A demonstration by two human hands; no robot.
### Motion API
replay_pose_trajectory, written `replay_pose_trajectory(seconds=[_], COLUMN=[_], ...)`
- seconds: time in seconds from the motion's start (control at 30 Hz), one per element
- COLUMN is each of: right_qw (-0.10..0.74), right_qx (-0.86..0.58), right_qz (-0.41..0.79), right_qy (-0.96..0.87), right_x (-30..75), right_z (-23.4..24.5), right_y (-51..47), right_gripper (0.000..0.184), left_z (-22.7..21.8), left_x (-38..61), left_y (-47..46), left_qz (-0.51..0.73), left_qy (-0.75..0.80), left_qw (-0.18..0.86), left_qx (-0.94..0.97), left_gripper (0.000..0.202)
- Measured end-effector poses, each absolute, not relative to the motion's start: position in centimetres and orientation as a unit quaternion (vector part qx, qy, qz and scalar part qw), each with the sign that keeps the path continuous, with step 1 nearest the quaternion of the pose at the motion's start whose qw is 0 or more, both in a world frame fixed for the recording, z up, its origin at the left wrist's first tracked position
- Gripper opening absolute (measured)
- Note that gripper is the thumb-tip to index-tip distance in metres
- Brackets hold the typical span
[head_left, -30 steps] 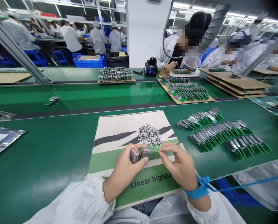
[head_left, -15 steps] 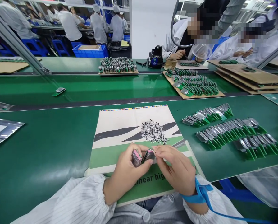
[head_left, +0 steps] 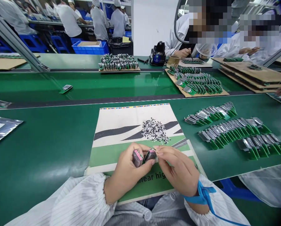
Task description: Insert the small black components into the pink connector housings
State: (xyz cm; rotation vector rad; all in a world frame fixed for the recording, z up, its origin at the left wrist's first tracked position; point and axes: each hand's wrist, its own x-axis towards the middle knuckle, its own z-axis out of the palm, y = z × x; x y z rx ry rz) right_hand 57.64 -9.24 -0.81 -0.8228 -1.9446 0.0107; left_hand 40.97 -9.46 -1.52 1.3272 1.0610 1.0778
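My left hand (head_left: 126, 168) is closed around small circuit boards with metal-cased parts: one board (head_left: 137, 158) lies in the palm, and another board (head_left: 151, 155) sticks up between thumb and fingers. Both show pink on their upper edge. The fingertips of my right hand (head_left: 178, 166) are pinched together at the upper right corner of the second board. Whatever is between them is too small to make out. Behind the hands, a pile of tiny black parts with silvery legs (head_left: 155, 130) lies on a printed cardboard sheet (head_left: 116, 117).
Rows of green circuit boards (head_left: 234, 130) stand to the right. Beyond runs a green belt (head_left: 95, 84) carrying one board (head_left: 66, 89). Board-laden cardboard (head_left: 197, 82) and stacked cardboard (head_left: 258, 75) sit farther back. A silver bag (head_left: 3, 128) lies left. Co-workers sit across the line.
The single board on the belt has shifted right. My hands stay almost in place, with the right fingertips still at the board's corner. The view has tipped slightly.
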Motion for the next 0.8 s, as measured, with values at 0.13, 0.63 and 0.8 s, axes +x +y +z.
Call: replay_pose_trajectory(seconds=[0.13, 0.63, 0.8], right_qw=[0.492, 0.495, 0.497], right_qx=[-0.339, -0.334, -0.331], right_qz=[0.000, 0.009, 0.029], right_qy=[-0.802, -0.802, -0.801], right_x=[57.62, 57.55, 57.54], right_z=[-0.76, -1.13, -1.16], right_y=[-9.33, -9.51, -9.49], right_gripper=[0.023, 0.028, 0.026], left_z=[-1.56, -1.71, -1.90], left_x=[40.97, 40.88, 40.72], left_y=[-9.50, -9.61, -9.56], left_qz=[0.449, 0.446, 0.443], left_qy=[0.456, 0.467, 0.457], left_qw=[0.526, 0.516, 0.503], left_qx=[0.560, 0.563, 0.584], left_gripper=[0.026, 0.029, 0.030])
